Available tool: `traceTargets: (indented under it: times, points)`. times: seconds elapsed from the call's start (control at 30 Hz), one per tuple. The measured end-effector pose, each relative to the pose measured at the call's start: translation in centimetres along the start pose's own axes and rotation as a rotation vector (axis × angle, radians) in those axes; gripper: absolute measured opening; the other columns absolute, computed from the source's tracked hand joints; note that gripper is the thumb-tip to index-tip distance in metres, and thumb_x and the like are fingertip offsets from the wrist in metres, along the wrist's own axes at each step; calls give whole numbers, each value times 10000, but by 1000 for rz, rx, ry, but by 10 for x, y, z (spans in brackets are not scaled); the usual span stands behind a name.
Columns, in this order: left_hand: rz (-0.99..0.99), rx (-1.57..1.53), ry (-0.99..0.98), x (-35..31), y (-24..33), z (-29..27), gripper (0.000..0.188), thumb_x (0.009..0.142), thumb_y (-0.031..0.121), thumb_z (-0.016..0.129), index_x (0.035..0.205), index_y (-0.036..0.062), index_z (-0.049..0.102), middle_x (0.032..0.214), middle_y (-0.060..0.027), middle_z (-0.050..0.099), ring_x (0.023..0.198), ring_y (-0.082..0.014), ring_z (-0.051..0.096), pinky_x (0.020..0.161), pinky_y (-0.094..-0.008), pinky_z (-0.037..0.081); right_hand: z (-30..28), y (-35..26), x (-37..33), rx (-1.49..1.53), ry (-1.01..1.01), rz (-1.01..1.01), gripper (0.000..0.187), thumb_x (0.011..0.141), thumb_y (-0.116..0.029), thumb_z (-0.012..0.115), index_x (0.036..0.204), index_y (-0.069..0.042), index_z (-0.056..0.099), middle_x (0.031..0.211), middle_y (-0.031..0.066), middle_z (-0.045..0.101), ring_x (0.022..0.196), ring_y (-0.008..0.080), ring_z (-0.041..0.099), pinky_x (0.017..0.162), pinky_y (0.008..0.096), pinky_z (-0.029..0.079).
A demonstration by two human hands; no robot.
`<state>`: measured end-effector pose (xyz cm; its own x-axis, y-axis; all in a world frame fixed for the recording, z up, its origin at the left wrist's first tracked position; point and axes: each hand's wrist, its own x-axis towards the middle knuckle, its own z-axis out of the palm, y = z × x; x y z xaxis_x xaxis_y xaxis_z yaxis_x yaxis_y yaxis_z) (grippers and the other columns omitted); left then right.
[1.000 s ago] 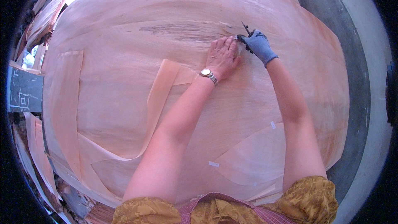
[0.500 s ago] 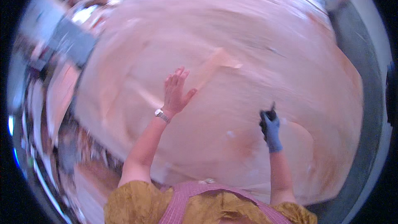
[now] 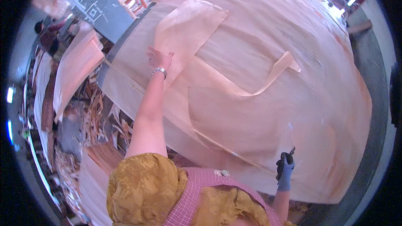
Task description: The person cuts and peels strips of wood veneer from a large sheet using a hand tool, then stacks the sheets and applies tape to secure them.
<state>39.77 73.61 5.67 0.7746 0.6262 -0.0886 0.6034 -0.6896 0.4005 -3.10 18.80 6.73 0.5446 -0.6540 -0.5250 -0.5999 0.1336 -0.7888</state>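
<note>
Peach-toned veneer, one wide loose piece (image 3: 188,25), lies from 12 to 5 o'clock of the fingers of the bare left hand (image 3: 160,58), which overlap its left edge; they are spread, the thumb apart from them, though whether they press on the piece cannot be told. One metal bracelet (image 3: 159,71) circles that wrist. At 4 o'clock from there, one gloved right hand (image 3: 284,168) is closed around one slim dark tool (image 3: 292,149), its end pointing toward 1 o'clock. Between the two hands, at 3 to 4 o'clock of the left one, curls one narrow strip (image 3: 277,69). Both loose bits rest over one broad sheet (image 3: 318,96). Farther off from the left hand come one blue-grey panel (image 3: 102,10) at 10 o'clock, one red frame (image 3: 136,1) at 11, one pinkish stack (image 3: 77,65) at 9, and one heap of scraps (image 3: 94,109) at 8
</note>
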Motion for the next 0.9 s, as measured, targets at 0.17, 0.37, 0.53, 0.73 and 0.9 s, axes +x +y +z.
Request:
traceTargets:
  times: [0.17,0.37,0.53,0.73,0.9]
  points:
    - [112,-496,-277,82,-36,-5,722,747,294,783,1247,-133,485,1185,-279,587,1063,-356,613,910,-454,468,74,1,-115,96,60,63,174,889,-239,708,990,-108,656,555,25,576,354,59,402,342,230,281]
    - [540,-773,-246,51,7,-48,295,803,197,718,953,-54,675,789,-150,698,706,-273,681,645,-359,514,183,-21,-209,204,-1,-186,428,884,-107,711,1279,-38,564,961,76,684,581,89,564,470,224,441]
    - [1062,-923,-361,-125,40,-150,222,846,179,698,1021,45,667,753,-72,669,640,-136,626,606,-289,512,301,-105,-271,275,-90,-741,854,738,-22,830,1452,-14,363,1187,66,623,819,72,528,738,221,488]
    - [1605,-998,-1407,-255,-38,-247,377,848,133,709,1197,19,624,863,-79,690,768,-145,662,700,-292,545,348,-22,-337,791,649,-701,466,759,-27,806,1183,4,617,955,11,632,815,97,573,695,234,481]
    - [2249,-621,-1239,-208,-127,-245,460,824,249,688,1227,50,594,1179,-151,614,1105,-328,571,934,-449,442,349,87,-443,1230,903,-410,424,924,-236,647,1291,-46,550,1229,115,588,1059,263,581,933,422,490]
